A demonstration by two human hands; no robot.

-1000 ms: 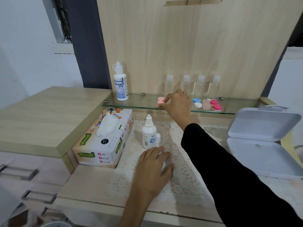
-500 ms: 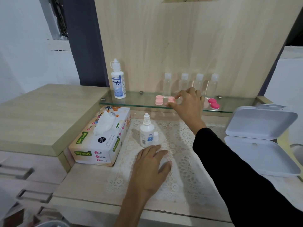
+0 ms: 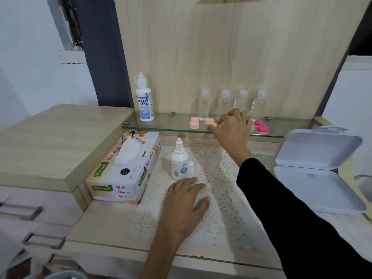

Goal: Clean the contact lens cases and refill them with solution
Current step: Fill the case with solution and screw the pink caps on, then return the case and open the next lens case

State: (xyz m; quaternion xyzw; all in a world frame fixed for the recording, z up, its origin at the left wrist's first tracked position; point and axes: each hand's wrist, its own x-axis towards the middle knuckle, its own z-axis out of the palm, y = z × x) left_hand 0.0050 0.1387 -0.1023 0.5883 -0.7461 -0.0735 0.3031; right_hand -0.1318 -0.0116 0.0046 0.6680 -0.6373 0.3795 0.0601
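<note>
Up on the glass shelf (image 3: 165, 122), at twelve o'clock from the lace mat (image 3: 225, 198), the right hand (image 3: 231, 129) pinches a pale pink lens case (image 3: 210, 121) between thumb and fingertips, probably to lift it down for cleaning. A second pale pink case (image 3: 194, 123) sits just beside it at nine o'clock. A hot pink case (image 3: 260, 126) lies at three o'clock, partly behind the hand. Four clear bottles (image 3: 204, 103) stand against the back panel, out of the working space.

The left hand (image 3: 184, 206) lies flat on the mat with fingers spread, likely bracing the reach. Just beyond its fingertips stands a small solution bottle (image 3: 179, 163), its label too small to read. A white cap (image 3: 191, 166) stands against its side, so it seems ready to pour.

The larger bottle (image 3: 144, 101) at the shelf's nine o'clock end reads "DREAM EYE". The tissue box (image 3: 120, 178), handy for wiping, reads "Mysoft" and "Soft Facial Tissue". An open white box (image 3: 318, 150) waits at three o'clock.
</note>
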